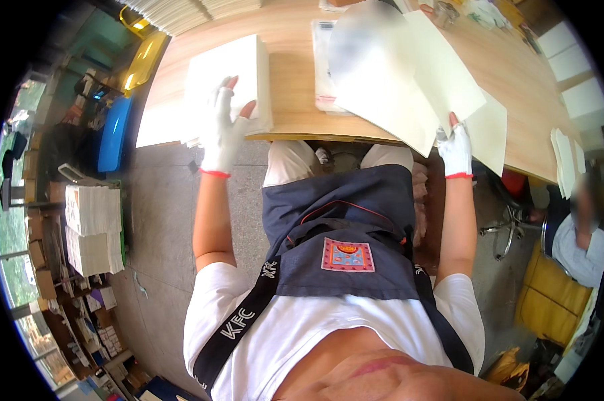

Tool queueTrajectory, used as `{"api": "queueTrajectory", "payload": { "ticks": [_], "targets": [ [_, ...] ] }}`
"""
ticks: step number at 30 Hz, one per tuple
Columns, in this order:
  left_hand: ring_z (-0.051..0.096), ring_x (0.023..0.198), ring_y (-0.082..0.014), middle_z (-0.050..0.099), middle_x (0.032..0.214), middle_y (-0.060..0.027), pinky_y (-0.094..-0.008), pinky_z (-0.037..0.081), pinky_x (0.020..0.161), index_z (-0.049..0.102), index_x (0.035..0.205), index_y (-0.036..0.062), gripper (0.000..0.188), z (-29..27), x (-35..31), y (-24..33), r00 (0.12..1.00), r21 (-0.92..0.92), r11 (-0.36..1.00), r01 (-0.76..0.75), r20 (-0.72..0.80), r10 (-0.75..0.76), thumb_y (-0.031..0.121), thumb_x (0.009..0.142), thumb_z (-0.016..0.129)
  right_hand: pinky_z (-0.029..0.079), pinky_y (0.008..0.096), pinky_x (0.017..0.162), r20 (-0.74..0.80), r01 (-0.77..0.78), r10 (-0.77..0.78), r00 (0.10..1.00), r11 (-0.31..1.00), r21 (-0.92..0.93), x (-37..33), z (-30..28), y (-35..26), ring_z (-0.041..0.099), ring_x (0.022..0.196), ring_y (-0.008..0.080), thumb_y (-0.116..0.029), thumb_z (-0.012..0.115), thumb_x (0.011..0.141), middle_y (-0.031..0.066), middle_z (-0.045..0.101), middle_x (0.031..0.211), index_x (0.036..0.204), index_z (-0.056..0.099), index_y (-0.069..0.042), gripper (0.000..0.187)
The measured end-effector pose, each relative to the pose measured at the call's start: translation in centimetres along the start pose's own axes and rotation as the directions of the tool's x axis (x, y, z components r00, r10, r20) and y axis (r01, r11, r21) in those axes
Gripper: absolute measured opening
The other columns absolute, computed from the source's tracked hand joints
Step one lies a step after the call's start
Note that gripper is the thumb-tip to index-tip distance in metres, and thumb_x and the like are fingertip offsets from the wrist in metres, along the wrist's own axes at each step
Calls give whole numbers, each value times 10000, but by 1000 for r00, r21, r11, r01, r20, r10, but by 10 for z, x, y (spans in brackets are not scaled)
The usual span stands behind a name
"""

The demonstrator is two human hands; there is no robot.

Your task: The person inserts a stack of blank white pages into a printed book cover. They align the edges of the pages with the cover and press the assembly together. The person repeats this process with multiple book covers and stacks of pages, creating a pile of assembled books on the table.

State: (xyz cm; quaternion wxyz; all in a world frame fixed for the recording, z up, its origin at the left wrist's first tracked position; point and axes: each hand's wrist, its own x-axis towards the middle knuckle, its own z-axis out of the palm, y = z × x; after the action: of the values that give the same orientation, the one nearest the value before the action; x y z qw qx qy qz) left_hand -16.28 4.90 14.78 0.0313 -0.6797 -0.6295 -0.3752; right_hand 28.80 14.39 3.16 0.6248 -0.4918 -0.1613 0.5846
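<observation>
Both my hands wear white gloves with red cuffs and bare fingertips. My left hand (221,134) is over the near part of a stack of blank white paper (247,63), fingers and thumb spread, holding nothing. On the right, several large cream-white sheets (442,57) lie fanned and overlapping at the table's near edge. My right hand (456,150) pinches the near edge of one of these sheets, with a bare fingertip showing on top. A flat, clear-wrapped pack (325,90) lies partly under the fanned sheets. Part of the sheets is blurred.
The wooden table (292,73) spans the far side, with more paper stacks (171,13) at its far left. Bundled paper (93,227) stands on the floor at left, near a blue chair (114,134). A person (579,244) sits at right beside a yellow seat (554,294).
</observation>
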Motion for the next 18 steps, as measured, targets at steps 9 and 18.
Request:
{"api": "queueTrajectory", "payload": {
  "ticks": [9, 18],
  "targets": [
    [470, 1113, -297, 512, 1237, -101, -376, 404, 894, 561, 1064, 55, 380, -22, -3, -40, 944, 243, 956, -166, 319, 83, 302, 788, 649, 528, 325, 629, 116, -170, 183, 976, 979, -114, 22, 30, 41, 588, 852, 202, -212, 553, 880, 80, 590, 1056, 1149, 510, -78, 303],
    [530, 1017, -236, 570, 1066, -64, -343, 446, 824, 607, 912, 105, 194, -47, -1, -60, 929, 293, 956, 26, 346, -131, 197, 752, 669, 471, 402, 788, 394, 457, -545, 740, -23, -889, -33, 83, 9, 594, 960, 326, -333, 603, 849, 140, 579, 1143, 1280, 443, -105, 513]
  ]
}}
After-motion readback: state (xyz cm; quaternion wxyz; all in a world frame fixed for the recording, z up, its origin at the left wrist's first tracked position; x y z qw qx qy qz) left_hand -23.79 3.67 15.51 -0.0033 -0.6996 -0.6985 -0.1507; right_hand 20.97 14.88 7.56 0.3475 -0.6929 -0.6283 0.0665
